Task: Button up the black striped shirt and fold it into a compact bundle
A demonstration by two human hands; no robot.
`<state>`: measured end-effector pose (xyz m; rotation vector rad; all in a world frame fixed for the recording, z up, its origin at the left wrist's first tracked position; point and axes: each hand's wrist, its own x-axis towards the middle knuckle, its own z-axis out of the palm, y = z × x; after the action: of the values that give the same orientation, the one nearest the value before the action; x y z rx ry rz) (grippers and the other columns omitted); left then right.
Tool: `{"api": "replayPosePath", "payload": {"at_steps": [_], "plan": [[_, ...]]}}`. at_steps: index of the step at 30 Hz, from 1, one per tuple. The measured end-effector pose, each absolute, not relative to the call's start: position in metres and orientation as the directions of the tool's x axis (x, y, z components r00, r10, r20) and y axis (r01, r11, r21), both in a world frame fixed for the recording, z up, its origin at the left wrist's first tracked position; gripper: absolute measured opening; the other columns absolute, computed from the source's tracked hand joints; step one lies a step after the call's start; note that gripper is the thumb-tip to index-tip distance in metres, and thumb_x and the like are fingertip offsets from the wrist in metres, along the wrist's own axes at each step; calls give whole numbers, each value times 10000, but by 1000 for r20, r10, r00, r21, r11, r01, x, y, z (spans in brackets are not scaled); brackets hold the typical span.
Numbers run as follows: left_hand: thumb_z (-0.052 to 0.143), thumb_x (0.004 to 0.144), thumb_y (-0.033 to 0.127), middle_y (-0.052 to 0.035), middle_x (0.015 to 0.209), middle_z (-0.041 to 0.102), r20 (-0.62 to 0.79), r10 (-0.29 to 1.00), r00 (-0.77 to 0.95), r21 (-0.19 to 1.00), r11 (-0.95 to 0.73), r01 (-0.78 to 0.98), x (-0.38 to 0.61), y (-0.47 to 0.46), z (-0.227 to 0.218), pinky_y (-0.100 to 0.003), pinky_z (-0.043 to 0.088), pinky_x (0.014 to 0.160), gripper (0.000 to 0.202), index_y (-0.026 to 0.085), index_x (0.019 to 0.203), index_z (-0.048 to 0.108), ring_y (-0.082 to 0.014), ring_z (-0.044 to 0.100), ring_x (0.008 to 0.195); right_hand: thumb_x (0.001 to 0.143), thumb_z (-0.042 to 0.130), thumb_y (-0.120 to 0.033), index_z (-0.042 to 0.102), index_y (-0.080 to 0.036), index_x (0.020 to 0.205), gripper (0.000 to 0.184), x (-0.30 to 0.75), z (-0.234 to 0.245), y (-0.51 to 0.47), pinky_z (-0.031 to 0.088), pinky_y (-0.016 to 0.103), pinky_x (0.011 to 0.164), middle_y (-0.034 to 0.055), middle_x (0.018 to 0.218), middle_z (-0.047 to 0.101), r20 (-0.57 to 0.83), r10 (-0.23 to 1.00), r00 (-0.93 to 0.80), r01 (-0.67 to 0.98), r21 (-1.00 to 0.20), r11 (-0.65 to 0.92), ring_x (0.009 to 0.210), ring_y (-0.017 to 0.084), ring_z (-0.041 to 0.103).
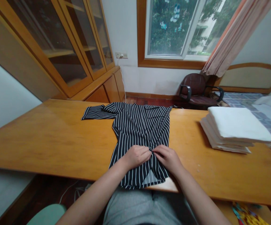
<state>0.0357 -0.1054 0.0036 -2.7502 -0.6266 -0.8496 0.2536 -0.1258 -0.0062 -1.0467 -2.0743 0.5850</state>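
A black shirt with white stripes point(135, 125) lies spread on the wooden table point(79, 143), one sleeve stretched out to the left and its hem at the table's near edge. Both hands meet at the front opening, in the lower half of the shirt. My left hand point(139, 155) is closed, its fingers pinching the cloth at the opening. From the other side my right hand point(167, 157) pinches the shirt's other edge, fingertips nearly touching the left ones. Whatever small part lies between the fingertips is hidden. Below the hands the two front edges spread apart.
A stack of folded white cloths point(238, 125) stands on the table's right side. Beyond the table are a brown armchair point(195, 89) and a glass-doored cabinet point(79, 40). A pale green stool point(47, 215) is at lower left; yellow cloth point(248, 215) lies below at right.
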Motion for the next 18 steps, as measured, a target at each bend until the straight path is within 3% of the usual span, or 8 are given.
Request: {"api": "replayPosePath", "payload": {"at_steps": [9,18], "plan": [[450,989,188,-39,842,650,553,419,720,118,-895,429,29,-103,1,-252,528,672,159,151,991,605,-143,631,762,994,511,-238,706,-225,1084,215,257,-7,-130,543,238,699,54,967,743,520,710,-475,637,-354,685,794,147,698],[474,979,188,-44,874,666,557,438,706,169,-891,421,27,-103,3,-250,534,680,151,163,1009,620,-140,642,774,1004,476,-213,702,-218,1093,243,256,-4,-133,545,217,678,54,963,744,518,702,-489,654,-315,688,780,137,703]]}}
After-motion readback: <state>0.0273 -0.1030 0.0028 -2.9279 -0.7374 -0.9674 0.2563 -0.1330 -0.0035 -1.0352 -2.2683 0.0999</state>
